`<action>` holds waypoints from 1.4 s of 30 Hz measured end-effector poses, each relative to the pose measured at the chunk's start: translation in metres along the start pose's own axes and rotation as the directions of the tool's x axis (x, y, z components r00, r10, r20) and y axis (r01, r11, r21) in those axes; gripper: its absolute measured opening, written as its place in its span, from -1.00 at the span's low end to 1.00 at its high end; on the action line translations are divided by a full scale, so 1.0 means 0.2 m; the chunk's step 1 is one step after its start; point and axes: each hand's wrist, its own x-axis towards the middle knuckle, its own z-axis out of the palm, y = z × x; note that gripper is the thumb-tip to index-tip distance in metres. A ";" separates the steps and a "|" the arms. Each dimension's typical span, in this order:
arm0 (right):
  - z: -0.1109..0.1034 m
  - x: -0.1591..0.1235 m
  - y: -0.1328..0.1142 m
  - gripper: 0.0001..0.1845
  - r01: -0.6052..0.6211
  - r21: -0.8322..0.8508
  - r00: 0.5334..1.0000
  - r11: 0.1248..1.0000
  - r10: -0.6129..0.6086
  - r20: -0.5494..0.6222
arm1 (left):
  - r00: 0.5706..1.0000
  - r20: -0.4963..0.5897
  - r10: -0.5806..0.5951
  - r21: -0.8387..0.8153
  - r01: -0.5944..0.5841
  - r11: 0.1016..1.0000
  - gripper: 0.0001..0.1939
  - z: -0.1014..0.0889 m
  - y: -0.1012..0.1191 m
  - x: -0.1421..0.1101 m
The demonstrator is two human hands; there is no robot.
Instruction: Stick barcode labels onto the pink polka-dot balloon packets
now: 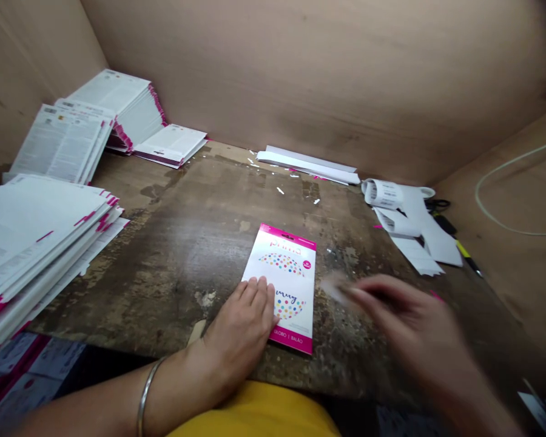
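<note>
A white card with a pink border and coloured dots (286, 267) lies flat on the worn brown table (186, 243), near its front edge. My left hand (243, 325) rests palm down on the card's lower left corner, fingers stretched out flat. My right hand (409, 328) hovers just to the right of the card, smeared by motion. Its fingers point left toward the card, with a pale blur at their tips that I cannot make out.
Stacks of white printed sheets with pink edges sit at the left (36, 237) and back left (113, 109). A strip of white card (309, 164) lies by the back wall. A label roll (384, 193), loose label strips, a pen (468, 258) and a white cable (505, 176) are at the right.
</note>
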 end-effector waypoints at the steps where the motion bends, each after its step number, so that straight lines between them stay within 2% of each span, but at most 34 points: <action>1: 0.08 0.07 -0.02 -0.77 0.027 0.067 0.993 0.997 -0.035 0.113 | 1.000 -0.001 -0.001 -0.003 0.001 1.000 -0.57 0.00 0.00 0.00; 3: 0.23 0.18 -0.06 -0.80 0.029 0.135 0.957 0.990 -0.066 0.284 | 1.000 -0.002 -0.005 -0.011 0.005 1.000 -0.57 0.01 0.00 0.00; 5: 0.32 0.26 -0.08 -0.80 0.019 0.136 0.925 0.991 -0.069 0.373 | 1.000 -0.003 -0.013 -0.023 0.012 1.000 -0.56 0.00 0.00 -0.01; 10: 0.38 0.31 -0.08 -0.78 0.049 0.036 0.904 0.998 -0.059 0.423 | 1.000 0.005 -0.010 -0.042 0.010 0.999 -0.57 0.00 0.00 -0.01; 15: 0.39 0.32 -0.10 -0.79 0.087 -0.104 0.908 0.991 -0.036 0.416 | 1.000 -0.028 -0.010 -0.044 0.009 0.999 -0.56 0.02 0.00 -0.02; 18: 0.40 0.34 -0.12 -0.81 0.110 -0.182 0.909 0.977 -0.024 0.416 | 1.000 -0.011 -0.029 -0.054 0.028 0.998 -0.56 0.01 -0.01 -0.02; 24: 0.41 0.34 -0.16 -0.84 0.149 -0.296 0.908 0.943 -0.012 0.419 | 0.997 0.001 0.081 -0.059 -0.080 0.995 -0.55 0.01 -0.02 -0.04; 29: 0.40 0.32 -0.17 -0.88 0.166 -0.374 0.914 0.912 0.000 0.405 | 0.997 -0.051 0.062 -0.011 -0.063 0.998 -0.48 0.05 -0.02 -0.03; 30: 0.39 0.31 -0.17 -0.89 0.160 -0.401 0.925 0.902 0.005 0.381 | 0.997 -0.054 0.053 -0.008 -0.054 0.999 -0.48 0.06 -0.02 -0.03; 32: 0.37 0.27 -0.16 -0.69 0.151 -0.476 0.963 0.866 -0.019 0.270 | 0.998 -0.052 0.038 -0.015 -0.038 0.999 -0.50 0.05 -0.01 -0.02; 34: 0.35 0.20 -0.13 -0.51 0.191 -0.530 0.981 0.826 -0.138 0.140 | 0.998 -0.052 0.019 -0.030 -0.021 0.999 -0.51 0.05 -0.01 -0.01; 35: 0.35 0.16 -0.10 -0.51 0.247 -0.537 0.969 0.807 -0.219 0.117 | 0.999 -0.050 0.012 -0.041 -0.014 0.999 -0.52 0.04 -0.01 -0.01; 37: 0.38 0.07 -0.06 -0.61 0.369 -0.511 0.928 0.776 -0.335 0.161 | 0.999 -0.047 -0.008 -0.074 0.005 0.997 -0.52 0.03 0.00 -0.01; 38: 0.40 0.03 -0.03 -0.62 0.395 -0.498 0.918 0.772 -0.348 0.188 | 0.999 -0.048 -0.018 -0.102 0.013 0.995 -0.53 0.02 0.00 -0.02; 40: 0.45 -0.03 0.01 -0.60 0.364 -0.490 0.931 0.792 -0.311 0.189 | 0.998 -0.047 -0.049 -0.198 0.039 0.979 -0.55 0.01 -0.02 -0.02; 42: 0.49 -0.06 0.05 -0.57 0.299 -0.479 0.954 0.825 -0.268 0.135 | 0.984 -0.025 -0.174 -0.338 0.155 0.928 -0.54 -0.01 -0.09 -0.02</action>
